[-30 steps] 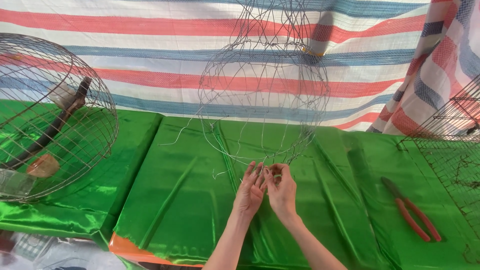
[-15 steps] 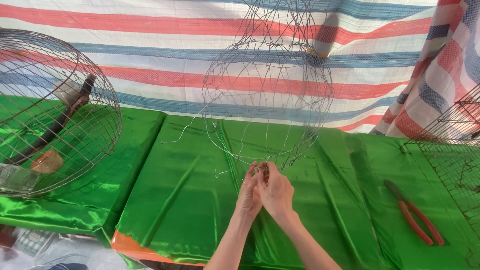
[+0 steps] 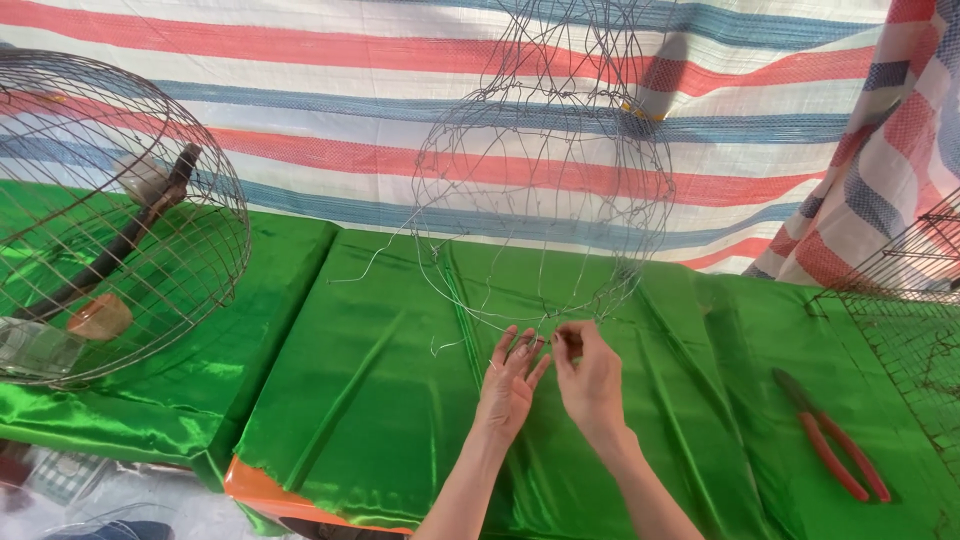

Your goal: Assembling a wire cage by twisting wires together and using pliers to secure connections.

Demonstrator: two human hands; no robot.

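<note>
Now: wire frame (image 3: 545, 190) standing upright on green cloth (image 3: 380, 380), straight ahead of hands, lower rim just beyond fingertips. Right hand (image 3: 590, 380) pinched on rim wire, nearer. Left hand (image 3: 508, 385) spread flat, fingers touching rim alongside. Red pliers (image 3: 830, 435) well right

I've got red-handled pliers (image 3: 832, 440) lying near right on the green satin cloth (image 3: 360, 400). Far left I see a round wire cage (image 3: 110, 215) with a dark perch inside. A wire-mesh panel (image 3: 915, 330) sits far right, striped tarp (image 3: 330, 110) behind.
</note>
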